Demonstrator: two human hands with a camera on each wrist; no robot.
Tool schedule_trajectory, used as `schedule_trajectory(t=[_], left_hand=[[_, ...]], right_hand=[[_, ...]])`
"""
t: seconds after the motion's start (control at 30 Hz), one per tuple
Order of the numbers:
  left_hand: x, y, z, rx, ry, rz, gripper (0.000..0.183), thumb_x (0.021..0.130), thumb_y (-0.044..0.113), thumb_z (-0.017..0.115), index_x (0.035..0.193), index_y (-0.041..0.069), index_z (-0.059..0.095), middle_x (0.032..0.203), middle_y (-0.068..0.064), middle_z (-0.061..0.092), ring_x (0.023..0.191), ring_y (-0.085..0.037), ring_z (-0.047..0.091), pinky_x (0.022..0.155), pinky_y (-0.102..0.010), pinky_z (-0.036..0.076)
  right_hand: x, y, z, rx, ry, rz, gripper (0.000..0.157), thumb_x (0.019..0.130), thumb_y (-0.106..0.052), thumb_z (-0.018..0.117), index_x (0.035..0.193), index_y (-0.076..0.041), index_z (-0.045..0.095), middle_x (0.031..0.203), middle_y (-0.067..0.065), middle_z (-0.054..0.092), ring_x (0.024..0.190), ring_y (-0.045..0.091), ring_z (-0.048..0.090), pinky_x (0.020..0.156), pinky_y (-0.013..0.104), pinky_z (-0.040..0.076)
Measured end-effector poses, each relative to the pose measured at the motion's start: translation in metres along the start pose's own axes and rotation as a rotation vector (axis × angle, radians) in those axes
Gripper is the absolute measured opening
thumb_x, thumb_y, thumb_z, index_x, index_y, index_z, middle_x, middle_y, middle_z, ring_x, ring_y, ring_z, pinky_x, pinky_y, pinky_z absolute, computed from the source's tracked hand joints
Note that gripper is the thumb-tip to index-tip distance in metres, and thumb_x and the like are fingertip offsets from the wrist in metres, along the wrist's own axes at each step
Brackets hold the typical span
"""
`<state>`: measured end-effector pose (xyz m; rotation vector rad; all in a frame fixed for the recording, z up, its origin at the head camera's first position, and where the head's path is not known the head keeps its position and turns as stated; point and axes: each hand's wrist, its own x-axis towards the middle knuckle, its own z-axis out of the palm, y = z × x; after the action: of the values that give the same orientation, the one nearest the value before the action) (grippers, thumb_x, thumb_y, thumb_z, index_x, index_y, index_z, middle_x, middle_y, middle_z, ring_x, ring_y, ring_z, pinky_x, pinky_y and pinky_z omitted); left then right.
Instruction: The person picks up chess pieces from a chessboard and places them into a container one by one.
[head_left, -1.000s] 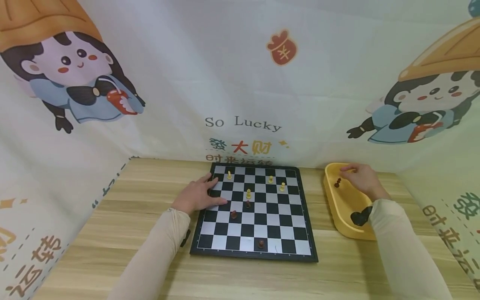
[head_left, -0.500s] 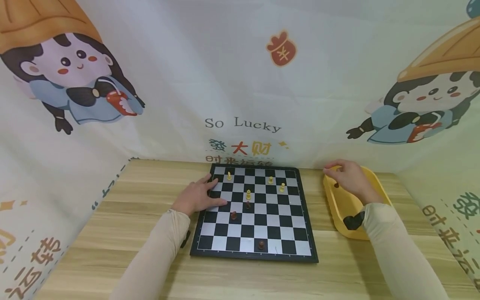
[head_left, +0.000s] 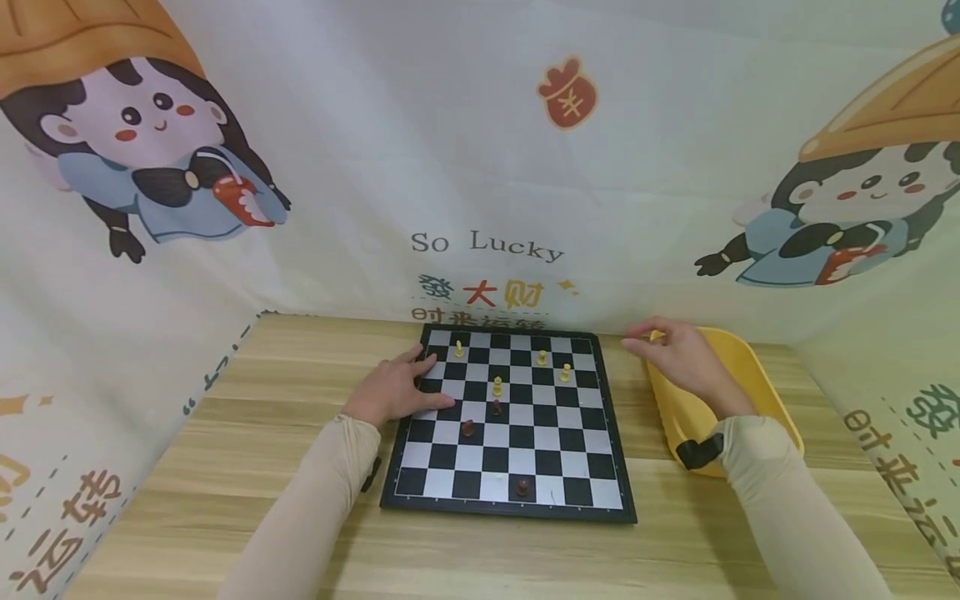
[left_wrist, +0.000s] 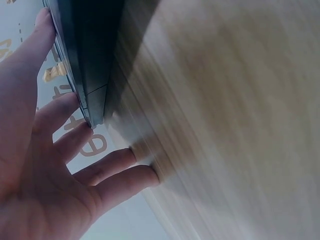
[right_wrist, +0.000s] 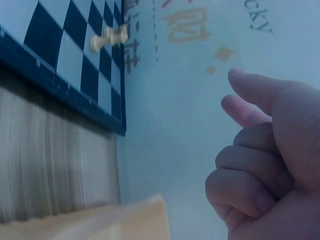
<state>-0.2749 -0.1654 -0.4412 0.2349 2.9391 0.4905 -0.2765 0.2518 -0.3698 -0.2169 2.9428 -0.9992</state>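
My left hand [head_left: 393, 387] rests spread on the left edge of a chessboard [head_left: 630, 512]. In the left wrist view its thumb and two fingers touch the board's frame, while the other two fingers stretch past it. Over the left rim of a yellow tray [head_left: 767, 387] hovers my right hand [head_left: 678, 354]. Thumb and index finger [right_wrist: 247, 111] stick out a little apart, with nothing visible between them; the other fingers are curled in. On the board stand several cream pieces, one a cream pawn [head_left: 497, 387], and three reddish-brown pieces, one near the front edge [head_left: 522, 487].
The board and tray lie on a wood-grain table [head_left: 225, 467], with a strip of tabletop between them. A printed cloth [head_left: 480, 167] hangs right behind the table and along both sides. A black strap [head_left: 699, 452] sits on the right wrist.
My right hand has moved left, from inside the tray to its left rim, toward the board. The dark chess piece seen in the tray earlier is now hidden. My left hand has stayed put.
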Motion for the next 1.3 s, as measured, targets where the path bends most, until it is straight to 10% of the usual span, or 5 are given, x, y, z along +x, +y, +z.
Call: schedule_trajectory(t=[0.27, 0.57, 1.3], left_hand=[[0.001, 0.001, -0.001, 0.003, -0.016, 0.002, 0.097, 0.082, 0.071, 0.070, 0.157, 0.018, 0.040, 0.171, -0.014, 0.023, 0.153, -0.046, 0.030, 0.124, -0.055, 0.033], [-0.001, 0.001, -0.004, 0.014, -0.008, 0.001, 0.096, 0.082, 0.071, 0.070, 0.157, 0.017, 0.041, 0.170, -0.015, 0.024, 0.152, -0.046, 0.031, 0.124, -0.054, 0.034], [0.000, 0.000, -0.002, 0.016, -0.010, 0.015, 0.097, 0.082, 0.073, 0.068, 0.157, 0.019, 0.040, 0.171, -0.013, 0.023, 0.152, -0.047, 0.031, 0.123, -0.055, 0.034]], right_hand=[[-0.006, -0.013, 0.011, 0.054, -0.036, -0.059, 0.047, 0.098, -0.046, 0.065, 0.128, -0.009, 0.067, 0.125, 0.016, 0.070, 0.080, 0.021, 0.055, 0.066, 0.028, 0.045], [-0.009, -0.028, 0.022, 0.145, -0.131, -0.075, 0.039, 0.096, -0.043, 0.070, 0.123, -0.016, 0.069, 0.059, -0.004, 0.040, 0.050, 0.015, 0.036, 0.047, 0.025, 0.031], [-0.024, -0.047, 0.056, 0.292, -0.272, -0.193, 0.037, 0.094, -0.030, 0.074, 0.125, -0.013, 0.068, 0.053, -0.008, 0.034, 0.045, 0.008, 0.028, 0.046, 0.022, 0.025]])
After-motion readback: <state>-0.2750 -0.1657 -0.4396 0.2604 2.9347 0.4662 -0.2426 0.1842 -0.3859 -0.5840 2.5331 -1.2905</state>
